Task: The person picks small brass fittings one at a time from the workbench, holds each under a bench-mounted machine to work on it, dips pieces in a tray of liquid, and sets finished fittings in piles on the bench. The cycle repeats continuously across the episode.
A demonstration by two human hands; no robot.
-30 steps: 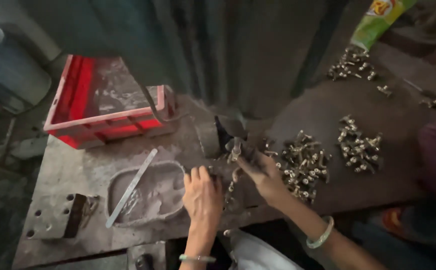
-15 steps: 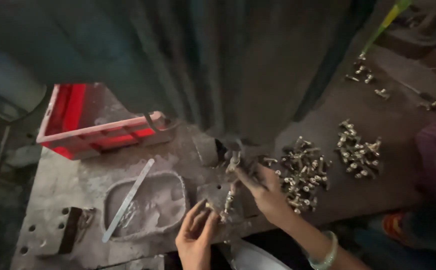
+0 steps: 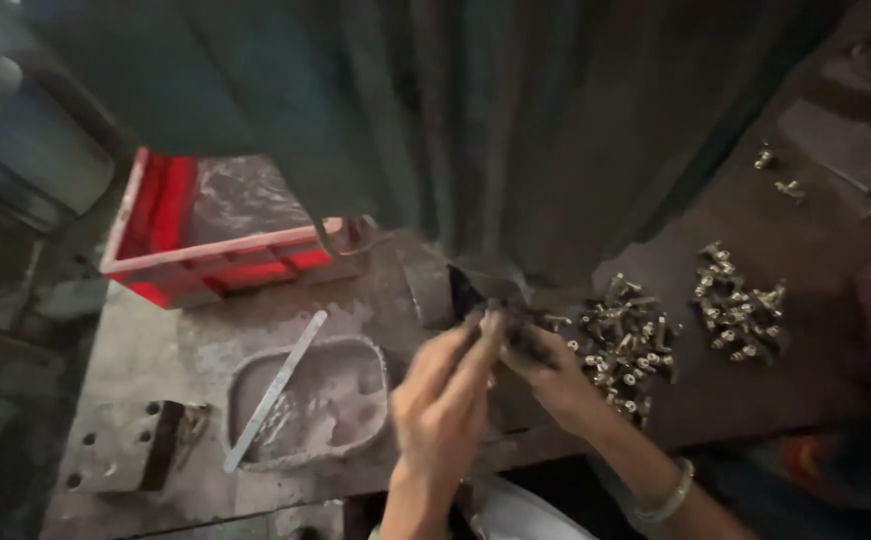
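Across the top of the frame, a dark machine body (image 3: 516, 120), hiding the far side of the worn metal bench (image 3: 156, 340); at upper left, a red plastic crate (image 3: 206, 260) with a greyish sheet inside; at lower left, a shallow oval tray (image 3: 341, 400) of grey sludge with a flat metal strip (image 3: 276, 390) lying slantwise across its rim, and beside it a drilled steel plate (image 3: 116, 445); right of centre, a heap of small brass fittings (image 3: 626, 345), a second heap (image 3: 741, 305) further right, and a few strays near the upper right corner. Compared with half a second earlier, left hand (image 3: 446, 410) raised from the bottom edge up to the centre, now meeting the right hand (image 3: 556, 375) just under the machine's dark slot; view swung a little rightwards and closer. Small dark metal part (image 3: 506, 320) at frame centre, blurred, shape hard to make out, pinched between the fingertips of both hands, just left of the nearer brass heap; left fingers stretched long and pressed together against it, right fingers curled around it from the other side; a pale bangle (image 3: 666, 495) on the right wrist at the lower right
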